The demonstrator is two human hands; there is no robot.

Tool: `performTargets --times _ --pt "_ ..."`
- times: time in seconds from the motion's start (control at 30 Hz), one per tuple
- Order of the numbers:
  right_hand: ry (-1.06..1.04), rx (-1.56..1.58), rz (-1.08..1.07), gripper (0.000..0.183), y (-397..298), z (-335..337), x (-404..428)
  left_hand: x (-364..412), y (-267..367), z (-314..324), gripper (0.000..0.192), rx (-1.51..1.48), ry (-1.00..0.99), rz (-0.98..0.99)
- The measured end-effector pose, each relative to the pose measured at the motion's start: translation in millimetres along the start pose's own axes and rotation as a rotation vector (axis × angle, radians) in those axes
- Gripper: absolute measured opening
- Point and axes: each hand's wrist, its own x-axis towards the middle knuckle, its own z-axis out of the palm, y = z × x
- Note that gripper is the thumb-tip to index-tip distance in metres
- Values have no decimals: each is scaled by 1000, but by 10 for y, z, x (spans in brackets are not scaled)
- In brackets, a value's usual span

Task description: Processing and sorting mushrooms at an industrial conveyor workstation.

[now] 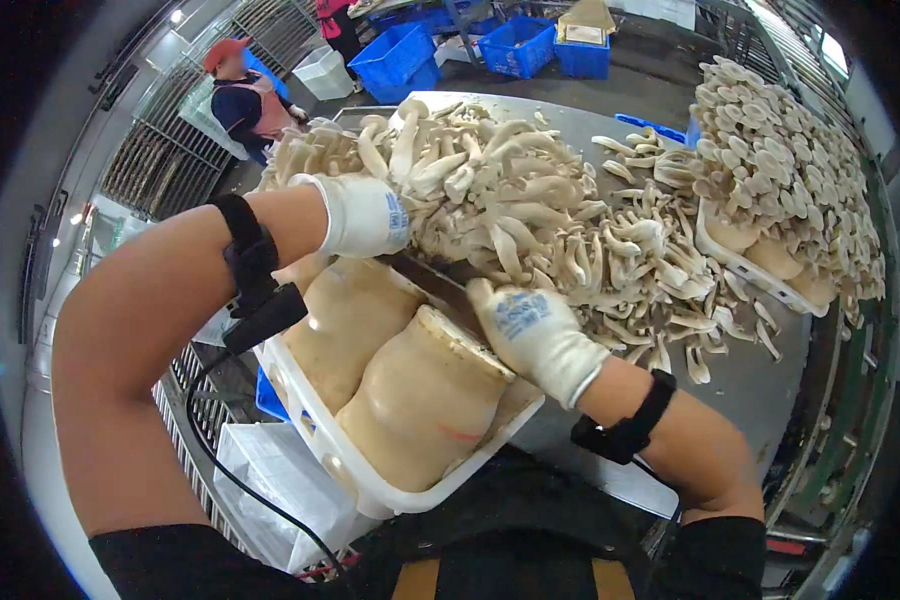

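Both of my hands wear white knitted gloves with blue print. My left hand [367, 217] is at the far left edge of a white plastic crate [401, 504], against the heap of cut mushrooms [510, 172]; its fingers are hidden. My right hand [521, 322] has its fingertips at a long, dark, flat strip, perhaps a blade [439, 289], which runs between my hands; its grip is not clear. Bulging tan mushroom grow bags [420, 397] lie in the crate, their open ends towards the heap. Loose mushrooms spread to the right over the metal table [750, 375].
At the right stands another white crate [757, 274] of bags with a dense mushroom cluster [780, 157]. A blue basket [394, 60] and others stand beyond the table. A person in a red cap [251, 105] is at the far left. A translucent bin [285, 487] sits below.
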Motion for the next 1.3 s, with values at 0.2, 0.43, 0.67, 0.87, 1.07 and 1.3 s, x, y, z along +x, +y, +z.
performTargets --times 0.2,0.43,0.67,0.87,1.07,1.3 --pt "115 -11 -15 17 254 195 -170 -19 83 -77 9 81 148 23" --pt "5 40 52 20 143 150 0 118 21 -202 11 -15 16 -29" --pt "-263 211 -30 41 386 166 281 651 -75 273 18 -36 -161 -8" --pt "-40 411 34 48 724 875 195 1031 20 556 20 49 -216 160" --pt "-175 467 117 45 763 765 133 1166 130 526 22 -8 -351 -61" --pt "-106 167 194 36 1100 384 -204 1234 153 58 16 -109 23 -105"
